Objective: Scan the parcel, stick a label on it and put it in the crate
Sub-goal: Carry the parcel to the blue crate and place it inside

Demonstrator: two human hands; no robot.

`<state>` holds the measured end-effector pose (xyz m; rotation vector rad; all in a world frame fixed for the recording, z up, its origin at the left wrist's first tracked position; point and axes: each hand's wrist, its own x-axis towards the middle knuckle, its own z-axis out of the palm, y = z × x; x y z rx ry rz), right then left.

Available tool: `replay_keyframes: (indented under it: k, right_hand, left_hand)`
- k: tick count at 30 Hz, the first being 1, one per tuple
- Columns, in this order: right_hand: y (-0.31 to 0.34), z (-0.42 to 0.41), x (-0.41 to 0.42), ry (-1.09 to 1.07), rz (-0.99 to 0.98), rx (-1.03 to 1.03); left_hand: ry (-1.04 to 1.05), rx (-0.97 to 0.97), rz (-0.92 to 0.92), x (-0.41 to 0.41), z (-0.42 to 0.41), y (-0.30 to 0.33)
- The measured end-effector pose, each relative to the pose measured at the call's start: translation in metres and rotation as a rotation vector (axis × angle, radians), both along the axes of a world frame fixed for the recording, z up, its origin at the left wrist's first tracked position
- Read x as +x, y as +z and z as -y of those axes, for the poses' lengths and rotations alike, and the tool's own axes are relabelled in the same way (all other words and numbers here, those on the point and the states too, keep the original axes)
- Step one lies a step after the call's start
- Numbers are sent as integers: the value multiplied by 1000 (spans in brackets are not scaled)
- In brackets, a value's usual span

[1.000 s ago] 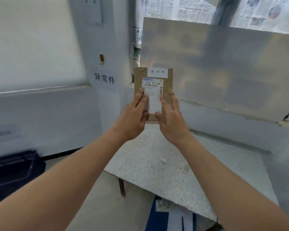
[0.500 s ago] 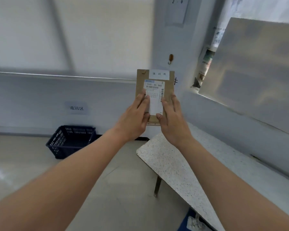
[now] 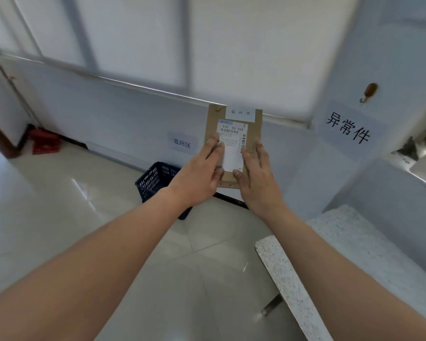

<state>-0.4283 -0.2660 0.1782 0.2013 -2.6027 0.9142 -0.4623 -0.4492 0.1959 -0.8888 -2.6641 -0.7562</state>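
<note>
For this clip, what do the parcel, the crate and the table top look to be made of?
Parcel: brown kraft paper or thin card, matte, flat, with white paper labels. Crate: dark blue plastic by the look, its walls moulded in a slotted lattice. Table top: speckled white, stone or terrazzo-like, perhaps laminate; cannot tell.

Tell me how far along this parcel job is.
Labelling looks done: a small white label sits on the brown parcel. In hand: left hand and right hand hold it up. Left: dropping it into the dark blue crate on the floor. Scanning can't be confirmed.
</note>
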Motion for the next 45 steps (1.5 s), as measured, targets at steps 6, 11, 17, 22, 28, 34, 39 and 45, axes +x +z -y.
replay_keyframes:
  k: [6, 11, 17, 22, 28, 34, 39, 45]
  right_hand:
    - [-18, 74, -67, 45, 44, 14]
    - [-29, 152, -119, 34, 92, 14]
    - [-33, 243, -181, -14, 172, 37]
    - [-40, 293, -237, -5, 214, 47]
    - [-70, 326, -323, 17, 252, 66]
    - [-105, 340, -425, 52, 276, 36]
    - [-127, 346, -510, 79, 335, 14]
    - [-147, 354, -580, 96, 424, 12]
  left_hand:
    - [67, 0, 23, -59, 73, -21]
    - [51, -34, 66, -121, 151, -37]
    - [25, -35, 125, -196, 239, -48]
    - [34, -25, 184, -252, 291, -58]
    - [61, -18, 279, -336, 329, -82]
    - [99, -66, 332, -433, 343, -109]
    - [128, -104, 398, -516, 348, -125]
    - [118, -120, 493, -590, 360, -146]
